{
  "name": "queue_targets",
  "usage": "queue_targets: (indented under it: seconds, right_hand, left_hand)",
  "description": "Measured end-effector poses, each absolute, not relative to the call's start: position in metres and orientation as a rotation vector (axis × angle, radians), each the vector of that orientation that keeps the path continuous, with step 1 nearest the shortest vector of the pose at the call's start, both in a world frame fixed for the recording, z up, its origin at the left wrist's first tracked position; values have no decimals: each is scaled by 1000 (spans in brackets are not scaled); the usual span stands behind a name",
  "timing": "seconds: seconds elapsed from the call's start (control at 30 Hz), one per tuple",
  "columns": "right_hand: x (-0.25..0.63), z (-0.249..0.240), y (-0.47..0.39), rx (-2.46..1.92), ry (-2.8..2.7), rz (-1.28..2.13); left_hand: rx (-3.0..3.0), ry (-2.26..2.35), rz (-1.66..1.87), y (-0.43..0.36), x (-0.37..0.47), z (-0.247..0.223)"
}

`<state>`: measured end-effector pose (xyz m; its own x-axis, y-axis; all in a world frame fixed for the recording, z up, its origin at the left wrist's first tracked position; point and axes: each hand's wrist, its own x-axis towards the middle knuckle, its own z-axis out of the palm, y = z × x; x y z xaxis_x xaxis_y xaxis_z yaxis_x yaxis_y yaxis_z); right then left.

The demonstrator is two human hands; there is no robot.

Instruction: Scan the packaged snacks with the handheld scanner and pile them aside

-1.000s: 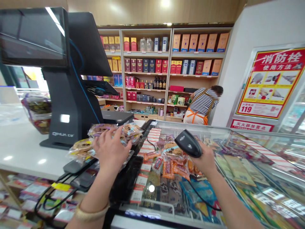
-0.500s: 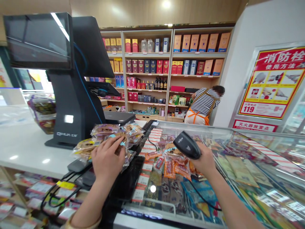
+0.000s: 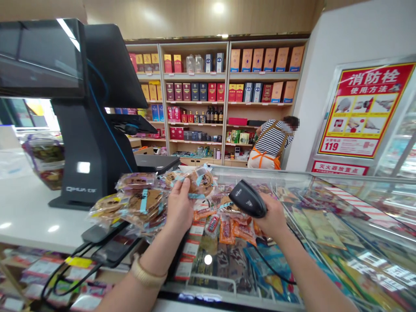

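Note:
My left hand [image 3: 180, 203] is closed on a clear-wrapped round cookie pack [image 3: 202, 181], held up over the left edge of the glass case. A black handheld scanner [image 3: 247, 198] is in my right hand [image 3: 272, 216], its head pointing left toward that pack. Below the scanner, orange-wrapped snacks [image 3: 242, 230] and another cookie pack [image 3: 227, 204] lie on the glass. More wrapped cookies [image 3: 145, 203] are piled to the left of my left hand, beside the register.
A black register [image 3: 94, 130] stands on the white counter [image 3: 26, 216], with a wrapped jar [image 3: 47, 160] behind it. Cables [image 3: 53, 277] hang at the counter's front. A person [image 3: 268, 143] bends by the shelves [image 3: 195, 104].
My left hand has moved right from the pile, now holding up one cookie pack. My right hand still holds the scanner. The view has shifted slightly to the right.

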<state>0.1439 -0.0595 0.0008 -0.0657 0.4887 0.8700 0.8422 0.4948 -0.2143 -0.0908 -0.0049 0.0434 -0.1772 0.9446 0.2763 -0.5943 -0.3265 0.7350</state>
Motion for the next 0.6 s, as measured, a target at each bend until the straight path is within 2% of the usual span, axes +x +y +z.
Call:
queue_targets:
  seconds: [0.23,0.6]
  right_hand:
    - [141,-1,-59,-1187,-1758,-350]
    - [140,-3,-56,-1291,-1761,-275]
  left_hand:
    - [1239,663,1797,8,-68,5]
    - [1387,773,1756,5,-71,-1]
